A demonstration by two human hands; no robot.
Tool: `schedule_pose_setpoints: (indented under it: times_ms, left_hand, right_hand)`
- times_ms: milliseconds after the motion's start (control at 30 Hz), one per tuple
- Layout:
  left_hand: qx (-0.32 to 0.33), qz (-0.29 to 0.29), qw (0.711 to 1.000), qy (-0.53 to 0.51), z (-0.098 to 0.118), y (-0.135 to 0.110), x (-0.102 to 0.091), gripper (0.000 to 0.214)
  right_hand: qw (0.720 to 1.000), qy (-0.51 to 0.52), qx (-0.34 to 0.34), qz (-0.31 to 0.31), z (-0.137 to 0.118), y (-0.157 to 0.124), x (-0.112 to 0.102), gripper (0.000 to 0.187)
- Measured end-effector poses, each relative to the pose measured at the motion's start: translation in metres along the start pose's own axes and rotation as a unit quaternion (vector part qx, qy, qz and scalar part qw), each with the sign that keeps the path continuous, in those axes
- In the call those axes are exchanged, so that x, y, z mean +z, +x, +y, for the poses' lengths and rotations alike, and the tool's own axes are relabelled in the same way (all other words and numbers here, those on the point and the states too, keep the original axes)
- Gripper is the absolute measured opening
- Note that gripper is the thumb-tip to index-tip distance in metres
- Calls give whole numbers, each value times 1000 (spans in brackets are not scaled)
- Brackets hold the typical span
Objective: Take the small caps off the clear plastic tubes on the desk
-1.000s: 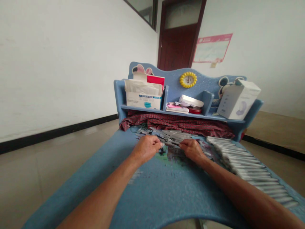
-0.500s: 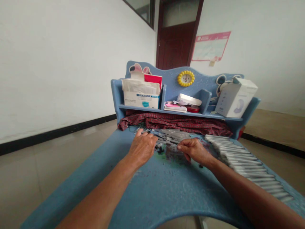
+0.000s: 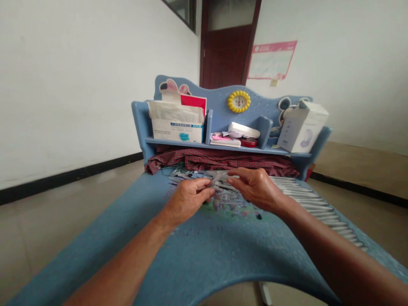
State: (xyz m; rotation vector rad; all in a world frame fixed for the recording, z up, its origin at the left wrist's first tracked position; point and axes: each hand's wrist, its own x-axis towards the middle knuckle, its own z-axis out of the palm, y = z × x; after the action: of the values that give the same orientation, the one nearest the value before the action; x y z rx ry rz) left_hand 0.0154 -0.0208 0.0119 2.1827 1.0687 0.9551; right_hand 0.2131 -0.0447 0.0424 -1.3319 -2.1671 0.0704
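Observation:
My left hand (image 3: 190,196) is closed, thumb and fingers pinching a clear pen barrel (image 3: 217,178) that slants up to the right. Close by, my right hand (image 3: 256,187) is also closed in a pinch near the barrel's upper end; what lies between its fingertips is too small to make out. Beneath and behind both hands, loose pen parts (image 3: 229,188), some clear and some dark, are spread over the blue desk (image 3: 204,250). A small black piece (image 3: 259,216) lies below my right hand. Beside my right forearm runs a row of whitish pens (image 3: 314,208).
Along the back of the desk lies a red checked cloth (image 3: 219,159). The shelf above it holds a mask box (image 3: 178,131), a stack of papers (image 3: 225,142), a red tin (image 3: 248,142) and a white box (image 3: 301,127). A yellow flower-shaped clock (image 3: 239,101) is on the backboard.
My left hand has turned and now pinches a clear pen barrel. My right hand has risen and moved toward the barrel's upper end. The view has shifted slightly right.

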Motion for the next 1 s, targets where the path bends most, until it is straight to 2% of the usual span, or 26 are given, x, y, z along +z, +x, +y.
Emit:
schedule_pose_setpoints:
  times_ms: [67,167,233,367,533,600,700,833,1000]
  left_hand:
    - [-12,5,999,-41,-2,1,1,23]
    - [-29,4,995,-93,-4,2,2,23]
    - [-37,2,993,-108,-5,2,3,23]
    - [-38,-1,994,-101,-5,2,4,22]
    - [-22,-33,997,-59,-10,2,6,21]
    - [-26,-46,998,-35,-12,2,6,20]
    - [-32,-56,998,-9,-13,0,8,20]
    - [-40,-81,996,2,-9,-2,9,22]
    - [-10,-119,992,35,-4,-3,6,22]
  right_hand:
    - [995,-71,38,-54,14,-3,-3,26]
    - [966,-183,100,-154,40,-8,0,19]
    - [950,-220,122,-187,55,-12,7,19]
    - [942,-230,138,-203,70,-18,22,19]
    - [949,-211,133,-191,73,-17,28,19]
    - [962,-168,120,-180,69,-17,26,18]
    - [977,1,94,-191,59,-18,22,16]
    - [943,229,98,-221,40,-19,16,15]
    - [918,311,101,-224,31,-17,10,11]
